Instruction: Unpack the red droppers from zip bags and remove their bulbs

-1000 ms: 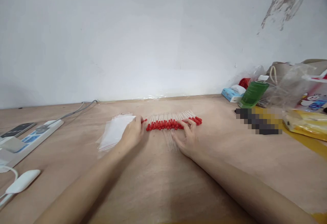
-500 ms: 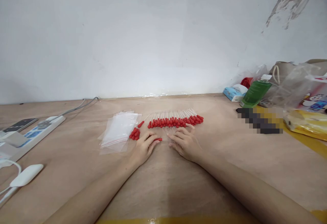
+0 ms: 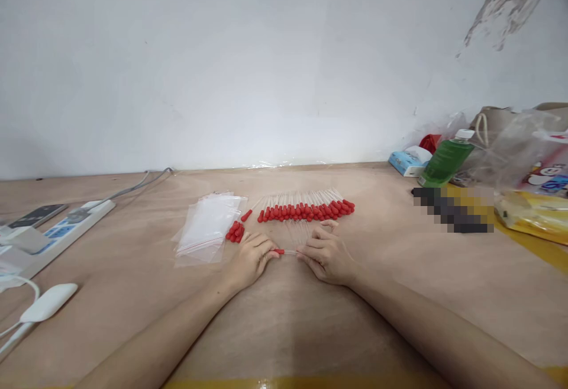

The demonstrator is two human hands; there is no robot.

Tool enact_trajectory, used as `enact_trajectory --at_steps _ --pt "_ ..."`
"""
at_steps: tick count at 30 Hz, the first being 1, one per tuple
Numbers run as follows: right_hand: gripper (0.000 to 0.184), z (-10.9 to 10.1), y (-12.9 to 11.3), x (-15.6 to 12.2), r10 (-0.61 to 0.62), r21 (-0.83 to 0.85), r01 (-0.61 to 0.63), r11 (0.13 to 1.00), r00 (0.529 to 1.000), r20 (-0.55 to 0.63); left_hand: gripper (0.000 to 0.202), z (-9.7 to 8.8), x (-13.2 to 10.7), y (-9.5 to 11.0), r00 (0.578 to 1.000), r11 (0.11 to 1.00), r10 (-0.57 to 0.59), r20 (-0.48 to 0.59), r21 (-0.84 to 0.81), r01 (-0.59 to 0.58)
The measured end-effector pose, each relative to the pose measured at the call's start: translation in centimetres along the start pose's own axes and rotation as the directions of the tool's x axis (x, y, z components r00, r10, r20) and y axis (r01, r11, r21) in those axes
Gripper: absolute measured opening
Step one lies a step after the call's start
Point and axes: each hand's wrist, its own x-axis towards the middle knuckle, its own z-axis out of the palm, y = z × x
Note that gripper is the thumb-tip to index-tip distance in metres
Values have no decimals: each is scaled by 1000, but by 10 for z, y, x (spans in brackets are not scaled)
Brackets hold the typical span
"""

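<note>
My left hand [image 3: 252,257] and my right hand [image 3: 326,253] rest on the wooden table [image 3: 284,324], facing each other. Between them they pinch one thin clear dropper with a red bulb [image 3: 282,251]: the left fingers on the red end, the right fingers on the clear stem. Just behind the hands lies a long row of red-bulbed droppers [image 3: 306,209]. A small heap of loose red bulbs [image 3: 234,232] sits beside my left hand, and one more red bulb [image 3: 246,215] lies apart behind it. A stack of clear zip bags [image 3: 206,227] lies to the left.
A white power strip [image 3: 57,232] with a cable, a phone [image 3: 35,215] and a white adapter [image 3: 47,302] occupy the left edge. At the right stand a green bottle [image 3: 444,161], a blue tissue pack [image 3: 406,162], plastic bags [image 3: 519,152] and a yellow packet [image 3: 532,214]. A white wall rises behind.
Both hands have drawn back from the dropper row toward me. My left hand left the zip bags, uncovering the heap of red bulbs; the two hands now pinch one dropper.
</note>
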Motion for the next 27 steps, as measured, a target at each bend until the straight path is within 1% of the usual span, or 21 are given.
enact_trajectory --at_steps 6,9,12,15,17,18,20,21,22,24,26,27 --pt "16 1 -1 0 -1 32 2 999 1000 -22 23 1 1 1 1000 1000 -16 -4 -13 16" --pt "15 0 4 -3 7 30 -6 1000 999 -32 25 0 -1 -4 999 999 -47 -9 -12 47" --pt "17 -3 12 -6 92 1 -92 996 994 -60 25 -1 -6 -13 991 994 -106 -85 -41 103" --pt "17 -3 14 -4 217 3 -218 976 970 -109 21 -5 -7 -17 969 988 -133 -208 -110 112" --pt "17 0 11 0 269 19 -269 963 953 -139 21 -10 -4 -18 937 986 -146 -316 -119 114" --pt "17 3 9 3 288 20 -288 957 945 -153 22 -15 -2 -19 913 986 -161 -376 -106 130" --pt "15 8 6 8 319 4 -324 946 931 -175 25 -26 1 -24 848 974 -223 -481 -69 217" --pt "13 11 5 10 331 -10 -338 941 926 -182 27 -33 1 -30 816 959 -268 -511 -60 278" --pt "13 14 4 12 335 -22 -346 938 923 -190 28 -39 0 -36 788 938 -325 -524 -69 341" --pt "15 20 5 15 323 -37 -336 941 925 -200 32 -49 -5 -52 746 886 -448 -494 -132 444" --pt "16 24 8 17 295 -50 -312 949 932 -210 34 -53 -11 -67 712 843 -528 -462 -189 503" --pt "16 26 9 17 283 -58 -301 952 936 -211 34 -54 -14 -73 704 829 -549 -450 -191 525"
